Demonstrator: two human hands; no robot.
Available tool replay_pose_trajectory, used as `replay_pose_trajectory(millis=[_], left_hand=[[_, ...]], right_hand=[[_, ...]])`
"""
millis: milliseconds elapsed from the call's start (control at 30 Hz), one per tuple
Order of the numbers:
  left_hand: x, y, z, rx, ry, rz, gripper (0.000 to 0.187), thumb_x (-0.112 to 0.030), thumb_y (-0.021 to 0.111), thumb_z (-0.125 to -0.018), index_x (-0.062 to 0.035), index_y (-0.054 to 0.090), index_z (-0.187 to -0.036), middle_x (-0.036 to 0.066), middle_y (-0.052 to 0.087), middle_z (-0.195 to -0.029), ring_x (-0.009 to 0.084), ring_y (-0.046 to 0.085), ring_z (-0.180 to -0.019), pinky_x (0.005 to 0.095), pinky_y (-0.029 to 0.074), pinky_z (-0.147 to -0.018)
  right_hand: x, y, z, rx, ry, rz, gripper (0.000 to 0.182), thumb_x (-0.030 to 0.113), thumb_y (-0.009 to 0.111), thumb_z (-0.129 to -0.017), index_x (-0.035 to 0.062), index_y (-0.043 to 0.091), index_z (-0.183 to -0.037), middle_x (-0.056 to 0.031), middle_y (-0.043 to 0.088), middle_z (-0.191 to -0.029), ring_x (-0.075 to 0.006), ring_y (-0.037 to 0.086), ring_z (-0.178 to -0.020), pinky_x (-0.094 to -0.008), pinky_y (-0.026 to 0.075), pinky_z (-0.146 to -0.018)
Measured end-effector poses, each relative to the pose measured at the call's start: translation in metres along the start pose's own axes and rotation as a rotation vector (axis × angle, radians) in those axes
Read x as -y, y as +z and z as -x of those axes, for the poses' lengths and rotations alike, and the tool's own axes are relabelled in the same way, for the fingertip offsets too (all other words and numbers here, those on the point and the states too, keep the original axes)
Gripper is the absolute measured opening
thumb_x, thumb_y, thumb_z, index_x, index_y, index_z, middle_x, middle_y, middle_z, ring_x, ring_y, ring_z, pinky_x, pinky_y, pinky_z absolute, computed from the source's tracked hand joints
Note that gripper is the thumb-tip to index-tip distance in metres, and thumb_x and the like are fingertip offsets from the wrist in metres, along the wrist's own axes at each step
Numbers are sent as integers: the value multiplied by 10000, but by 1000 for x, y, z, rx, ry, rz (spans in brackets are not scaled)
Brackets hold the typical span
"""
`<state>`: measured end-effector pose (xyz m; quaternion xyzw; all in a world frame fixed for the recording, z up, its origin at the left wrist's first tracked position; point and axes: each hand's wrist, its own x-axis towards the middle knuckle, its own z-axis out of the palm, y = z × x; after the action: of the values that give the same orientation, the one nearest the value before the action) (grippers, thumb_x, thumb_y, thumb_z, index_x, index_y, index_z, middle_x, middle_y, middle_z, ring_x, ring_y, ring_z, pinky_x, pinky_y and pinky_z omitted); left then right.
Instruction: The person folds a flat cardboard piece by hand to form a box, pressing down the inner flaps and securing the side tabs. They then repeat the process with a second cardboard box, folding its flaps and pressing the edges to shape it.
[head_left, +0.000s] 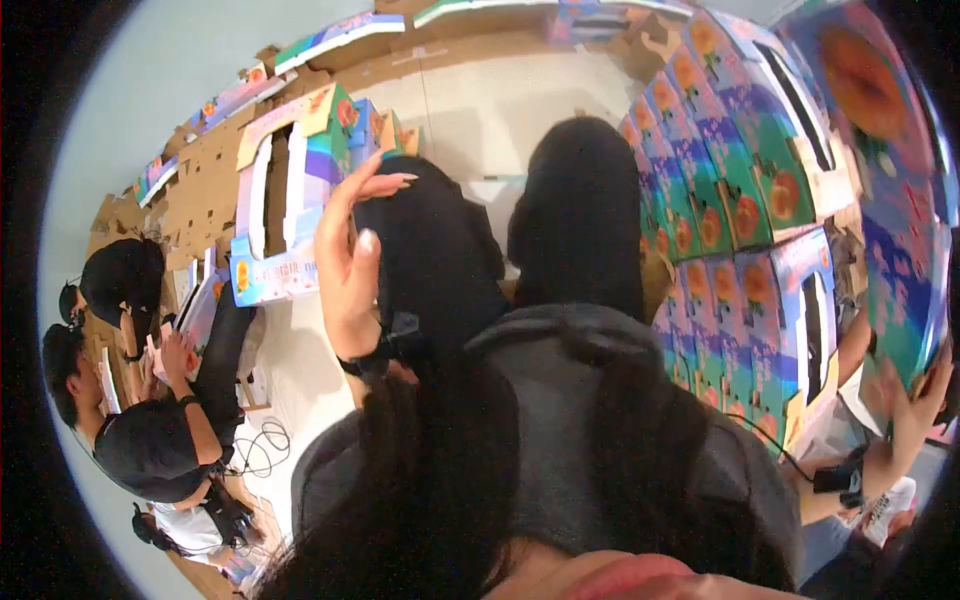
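Observation:
My left hand [348, 270] is raised beside my left knee, its fingers apart and nothing in them. Just beyond it stands a printed cardboard fruit box [270, 200] with a slot in its top between white flaps. At the far right my right hand [912, 405] grips the lower end of a large colourful fruit box [880, 150] with peach pictures, which is tilted and partly blurred. Some of the right fingers are hidden behind that box. Both wrists wear black straps.
Rows of similar boxes [720, 150] stand at my right, with another row [750, 310] nearer me. Brown cardboard [200, 170] lies at the left. People in dark clothes [150, 440] sit at the far left, one handling a box. A black cable [262, 445] coils on the floor.

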<state>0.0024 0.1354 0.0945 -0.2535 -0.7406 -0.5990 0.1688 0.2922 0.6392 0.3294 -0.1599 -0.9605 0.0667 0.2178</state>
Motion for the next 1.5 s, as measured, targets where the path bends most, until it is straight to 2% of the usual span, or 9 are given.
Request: replay_pose_trajectory(millis=[100, 133, 333, 500, 800, 1033, 1367, 1400, 1500], left_hand=[[14, -16, -4, 127, 24, -132, 559, -427, 442, -1022, 40, 684, -1211, 167, 730, -1088, 269, 655, -1051, 385, 431, -1018], [16, -14, -5, 83, 18, -145, 524, -362, 397, -1050, 41, 726, -1104, 158, 748, -1034, 270, 669, -1007, 383, 442, -1001], [10, -10, -7, 38, -21, -193, 493, -331, 409, -1058, 50, 721, -1065, 163, 744, -1015, 266, 673, -1005, 372, 472, -963], [10, -11, -3, 58, -22, -170, 465, -298, 418, -1053, 52, 724, -1051, 169, 740, -1013, 272, 678, -990, 371, 478, -955], [10, -14, -3, 28, -72, -191, 438, -245, 409, -1057, 57, 725, -1045, 175, 738, -993, 270, 683, -974, 369, 488, -941], [9, -8, -7, 70, -77, -170, 489, -274, 363, -1085, 60, 719, -1058, 172, 737, -998, 261, 684, -971, 373, 489, -948], [-2, -15, -4, 113, -64, -140, 605, -358, 276, -1104, 58, 714, -1086, 193, 731, -1027, 275, 682, -1014, 387, 471, -986], [-3, -17, -3, 116, -66, -152, 606, -360, 274, -1104, 57, 713, -1095, 192, 731, -1027, 276, 682, -1016, 388, 470, -987], [-2, -20, -3, 122, -65, -170, 608, -363, 269, -1105, 53, 713, -1119, 189, 732, -1024, 279, 681, -1026, 388, 470, -988]], right_hand=[[-25, -46, 51, 108, 221, -116, 965, 88, 799, -641, 77, 423, -1530, -121, 454, -1500, -273, 427, -1370, -398, 289, -1173], [-30, -54, 65, 132, 288, -155, 970, 85, 791, -640, 73, 416, -1534, -121, 447, -1510, -272, 420, -1377, -397, 283, -1176], [-44, -57, 115, 251, 527, -336, 996, 63, 748, -636, 53, 370, -1558, -119, 404, -1572, -261, 381, -1421, -394, 250, -1197], [-65, -42, 115, 382, 343, -149, 995, -6, 733, -586, 58, 423, -1530, -112, 417, -1566, -270, 368, -1421, -398, 226, -1209], [-98, 5, 116, 350, 480, -322, 1062, -119, 741, -502, 54, 443, -1506, -77, 447, -1532, -240, 378, -1420, -367, 237, -1217], [-120, 22, 115, 322, 403, -160, 1067, -108, 741, -500, 41, 437, -1512, -91, 454, -1545, -240, 375, -1439, -364, 229, -1224], [-167, 79, 123, 381, 408, -273, 1158, -158, 686, -509, 69, 331, -1587, -92, 378, -1614, -200, 372, -1442, -332, 289, -1194], [-172, 81, 125, 415, 459, -308, 1165, -157, 698, -533, 102, 309, -1601, -114, 380, -1611, -233, 373, -1453, -350, 301, -1194], [-170, 72, 117, 512, 390, 118, 1105, -84, 764, -607, 121, 318, -1597, -140, 370, -1609, -288, 370, -1463, -369, 336, -1176]])
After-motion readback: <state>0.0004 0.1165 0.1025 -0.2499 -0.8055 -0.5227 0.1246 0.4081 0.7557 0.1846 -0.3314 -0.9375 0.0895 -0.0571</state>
